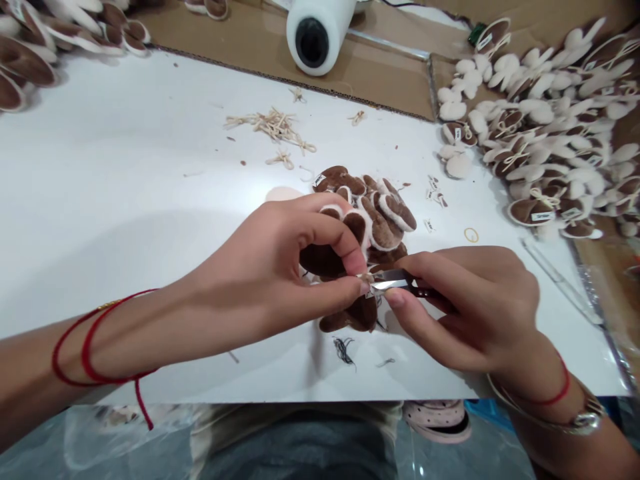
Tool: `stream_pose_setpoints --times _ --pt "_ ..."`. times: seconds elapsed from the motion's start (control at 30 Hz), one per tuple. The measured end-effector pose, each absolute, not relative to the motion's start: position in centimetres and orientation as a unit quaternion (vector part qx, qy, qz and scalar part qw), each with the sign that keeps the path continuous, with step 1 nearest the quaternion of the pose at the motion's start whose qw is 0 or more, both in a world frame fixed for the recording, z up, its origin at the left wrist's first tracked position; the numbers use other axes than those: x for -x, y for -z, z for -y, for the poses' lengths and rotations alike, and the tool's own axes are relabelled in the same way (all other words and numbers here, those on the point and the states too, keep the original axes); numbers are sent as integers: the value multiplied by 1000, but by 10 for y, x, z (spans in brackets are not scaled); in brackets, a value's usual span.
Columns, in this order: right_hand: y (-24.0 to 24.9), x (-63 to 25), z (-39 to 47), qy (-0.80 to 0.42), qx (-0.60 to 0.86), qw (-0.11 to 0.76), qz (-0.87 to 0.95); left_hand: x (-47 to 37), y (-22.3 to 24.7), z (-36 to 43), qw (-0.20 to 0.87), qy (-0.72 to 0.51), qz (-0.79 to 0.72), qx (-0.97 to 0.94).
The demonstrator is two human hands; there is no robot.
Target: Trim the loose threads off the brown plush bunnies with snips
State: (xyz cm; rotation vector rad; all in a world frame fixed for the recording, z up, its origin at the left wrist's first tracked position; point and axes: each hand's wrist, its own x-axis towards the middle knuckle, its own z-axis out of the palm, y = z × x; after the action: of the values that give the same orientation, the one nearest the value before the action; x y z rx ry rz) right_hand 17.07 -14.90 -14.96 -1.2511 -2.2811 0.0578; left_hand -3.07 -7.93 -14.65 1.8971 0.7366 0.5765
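Note:
My left hand pinches a small brown-and-white plush piece between thumb and forefinger. Much of the piece is hidden behind the fingers. Thread snips are gripped in my right hand, their blades close against the pinched spot at the left fingertips. Whether the blades touch a thread there is too small to tell. Beneath and behind both hands lies a pile of brown plush pieces with white edges. A tangle of dark thread ends rests on the white table nearer my body.
Cream cord bows lie in a heap farther back. Many finished-looking plush pieces with bows and labels crowd the right; others sit at far left. A white thread cone stands on cardboard. Small labels and a yellow ring lie right.

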Motion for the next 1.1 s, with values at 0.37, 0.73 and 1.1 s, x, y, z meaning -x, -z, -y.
stream_pose_setpoints --times 0.37,0.73,1.1 --pt "150 -171 148 13 469 261 844 30 144 77 594 -202 -350 -695" --pt "151 -172 147 53 455 256 851 30 137 77 687 -107 -393 -602" --pt "153 -173 148 38 462 237 854 29 142 75 756 -97 -378 -526"
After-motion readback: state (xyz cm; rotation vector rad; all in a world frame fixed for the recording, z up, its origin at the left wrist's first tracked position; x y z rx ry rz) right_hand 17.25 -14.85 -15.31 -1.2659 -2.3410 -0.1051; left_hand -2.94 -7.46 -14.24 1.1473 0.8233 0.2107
